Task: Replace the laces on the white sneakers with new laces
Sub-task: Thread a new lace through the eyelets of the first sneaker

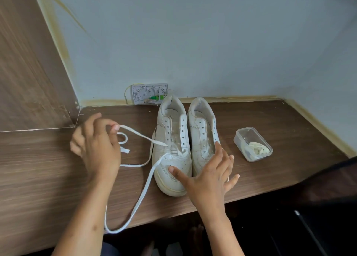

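Two white sneakers stand side by side on the wooden desk, toes toward me: the left sneaker (172,149) and the right sneaker (202,136). A white lace (143,190) runs through the lowest eyelets of the left sneaker. One end goes up to my left hand (96,145), which pinches it between the fingertips. The other end trails off the desk's front edge in a long loop. My right hand (208,176) lies with its fingers spread over the toes of both sneakers, thumb on the left one. The right sneaker has no lace in its eyelets.
A small clear plastic box (253,144) holding bundled cream laces sits to the right of the sneakers. A grey open wall box (148,93) with wires stands at the back edge. A wooden panel (29,72) rises at the left. The wall closes the desk at the back and right.
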The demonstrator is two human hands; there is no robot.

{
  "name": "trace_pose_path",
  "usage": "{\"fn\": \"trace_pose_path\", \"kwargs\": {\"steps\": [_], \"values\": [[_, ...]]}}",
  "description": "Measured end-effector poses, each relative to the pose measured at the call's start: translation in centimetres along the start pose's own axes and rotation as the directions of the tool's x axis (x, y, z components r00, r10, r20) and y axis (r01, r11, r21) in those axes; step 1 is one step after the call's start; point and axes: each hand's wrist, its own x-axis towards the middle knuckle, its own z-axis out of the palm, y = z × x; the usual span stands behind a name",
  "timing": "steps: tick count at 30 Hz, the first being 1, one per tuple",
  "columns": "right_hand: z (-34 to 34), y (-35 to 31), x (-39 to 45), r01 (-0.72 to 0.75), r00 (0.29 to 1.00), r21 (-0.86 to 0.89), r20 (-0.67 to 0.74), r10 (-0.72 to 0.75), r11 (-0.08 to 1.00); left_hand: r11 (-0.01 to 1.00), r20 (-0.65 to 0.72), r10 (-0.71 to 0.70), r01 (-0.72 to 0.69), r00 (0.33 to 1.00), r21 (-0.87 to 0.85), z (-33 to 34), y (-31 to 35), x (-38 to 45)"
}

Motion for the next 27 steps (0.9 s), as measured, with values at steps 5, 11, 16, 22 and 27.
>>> {"fn": "trace_pose_path", "kwargs": {"steps": [5, 11, 16, 22, 27], "values": [[0.0, -0.1, 0.1, -0.009, 1.0, -0.008, 0.01, 0.009, 1.0, 0.923, 0.27, 0.384, -0.378, 0.883, -0.076, 0.9, 1.8, -0.9], [0.0, 0.0, 0.1, -0.016, 1.0, -0.002, 0.017, 0.016, 1.0, 0.866, 0.251, 0.493, -0.498, 0.833, -0.046, 1.0, 3.1, -1.8], [0.0, -0.1, 0.0, -0.012, 1.0, -0.025, 0.029, 0.012, 1.0, 0.963, 0.046, 0.254, -0.257, 0.966, 0.077, 0.0, 1.9, -0.7], [0.0, -0.1, 0.0, -0.01, 0.999, -0.051, 0.046, 0.012, 0.999, 0.979, 0.104, 0.179, -0.188, 0.978, 0.082, 0.3, 2.0, -0.8], [0.0, -0.2, 0.0, -0.016, 0.998, -0.054, 0.054, 0.019, 0.998, 0.98, 0.301, 0.148, -0.181, 0.942, 0.085, -0.4, 2.0, -0.6]]}}
